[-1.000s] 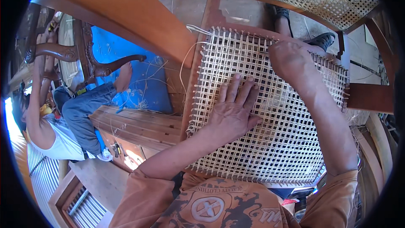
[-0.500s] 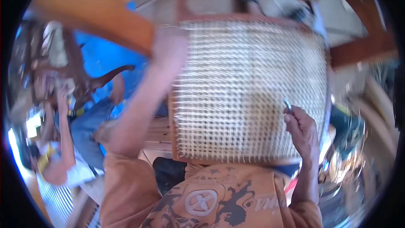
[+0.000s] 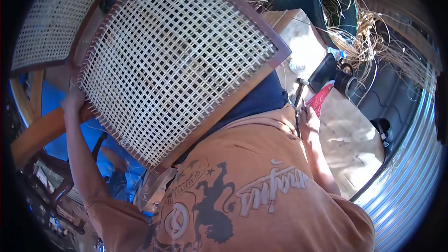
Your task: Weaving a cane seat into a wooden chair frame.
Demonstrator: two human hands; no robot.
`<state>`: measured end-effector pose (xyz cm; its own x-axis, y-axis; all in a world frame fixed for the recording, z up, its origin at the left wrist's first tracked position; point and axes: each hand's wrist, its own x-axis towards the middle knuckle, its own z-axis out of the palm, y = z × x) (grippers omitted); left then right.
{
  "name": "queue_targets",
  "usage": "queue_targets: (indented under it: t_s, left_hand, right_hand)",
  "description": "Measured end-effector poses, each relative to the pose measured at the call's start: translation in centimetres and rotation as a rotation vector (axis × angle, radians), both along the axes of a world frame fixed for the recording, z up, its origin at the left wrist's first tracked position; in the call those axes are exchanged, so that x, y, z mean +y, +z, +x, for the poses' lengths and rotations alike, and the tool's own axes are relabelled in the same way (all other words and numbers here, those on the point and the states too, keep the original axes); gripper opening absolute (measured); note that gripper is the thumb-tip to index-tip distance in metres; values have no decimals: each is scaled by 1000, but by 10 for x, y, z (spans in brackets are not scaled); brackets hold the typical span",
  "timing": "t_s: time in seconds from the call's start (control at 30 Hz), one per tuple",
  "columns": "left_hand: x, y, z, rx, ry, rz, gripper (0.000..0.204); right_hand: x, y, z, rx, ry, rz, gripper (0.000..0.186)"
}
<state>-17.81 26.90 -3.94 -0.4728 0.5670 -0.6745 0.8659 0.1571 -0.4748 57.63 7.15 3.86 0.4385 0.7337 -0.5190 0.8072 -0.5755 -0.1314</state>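
Note:
A wooden chair seat frame (image 3: 242, 81) with a pale woven cane panel (image 3: 172, 65) lies tilted across my lap. My left hand (image 3: 73, 101) grips the frame's left edge, fingers wrapped around the wood. To the right of the seat, my right hand (image 3: 309, 117) is closed on a small tool with red handles (image 3: 321, 97). A thin metal tool (image 3: 299, 88) sticks up beside it. The right hand is clear of the cane. My orange shirt hides the frame's near corner.
A second caned panel (image 3: 44, 23) stands at the upper left. A dark green bucket (image 3: 333, 0) with loose cane strands (image 3: 387, 42) sits at the upper right. Corrugated metal sheet (image 3: 410, 182) runs along the right. Blue tarp (image 3: 51, 107) and dark wooden chairs (image 3: 51, 182) lie to the left.
My view has swung right. My right hand left the cane, dropped beside the seat and now holds the red-handled tool. My left hand moved off the weave to the frame's left edge.

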Motion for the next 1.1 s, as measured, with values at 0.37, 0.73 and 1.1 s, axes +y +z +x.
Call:
queue_targets:
  t_s: [0.37,0.73,1.1]
  left_hand:
    - [2,11,3,-137,-14,25,44]
    - [15,53,61,-39,168,161,33]
    - [5,51,55,-153,110,270,34]
  right_hand:
    - [3,-14,1,-81,133,-73,20]
    - [-2,-6,59,253,308,-494,20]
    - [79,117,-36,509,-136,246,35]
